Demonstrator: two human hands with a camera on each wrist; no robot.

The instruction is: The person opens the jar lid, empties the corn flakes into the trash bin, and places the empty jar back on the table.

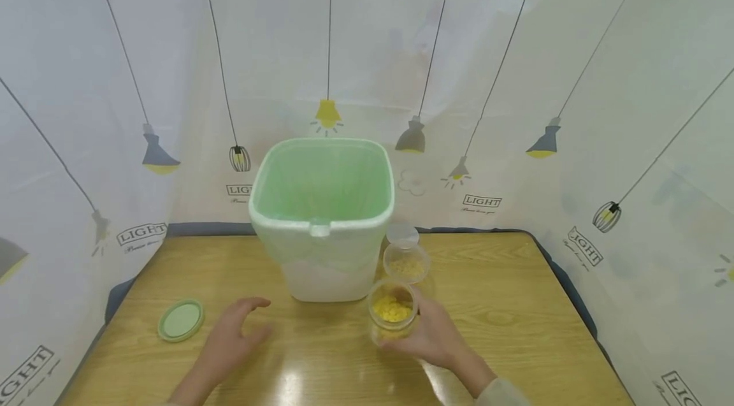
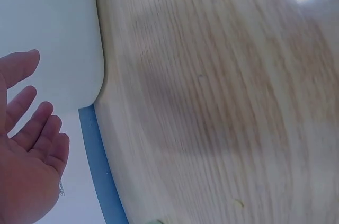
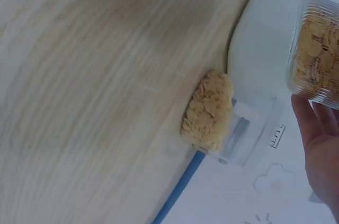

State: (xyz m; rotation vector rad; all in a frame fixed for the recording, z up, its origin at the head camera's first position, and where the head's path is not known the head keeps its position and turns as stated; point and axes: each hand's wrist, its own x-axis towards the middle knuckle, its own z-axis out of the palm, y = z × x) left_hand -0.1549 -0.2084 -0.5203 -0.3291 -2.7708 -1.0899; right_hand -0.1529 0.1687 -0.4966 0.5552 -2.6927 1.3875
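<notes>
Right hand [image 1: 431, 334] grips jar [image 1: 392, 310] near bin [image 1: 332, 269].

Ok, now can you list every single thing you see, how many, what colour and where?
Table: one, wood-brown, low in the head view
Sheet: count unclear, white with printed lamps, around the table
Strip: one, dark blue, along the table's edge
Bin: one, pale green, middle of the table
Round lid: one, green, table's left side
Jar: one, clear, near the bin's front right
Tub: one, clear, behind the jar
Flakes: uncountable, yellow, inside jar and tub
Round piece: one, see-through, behind the tub
Sleeve: one clearly, pale, right wrist
Left hand: one, near the round lid
Right hand: one, gripping the jar
</notes>
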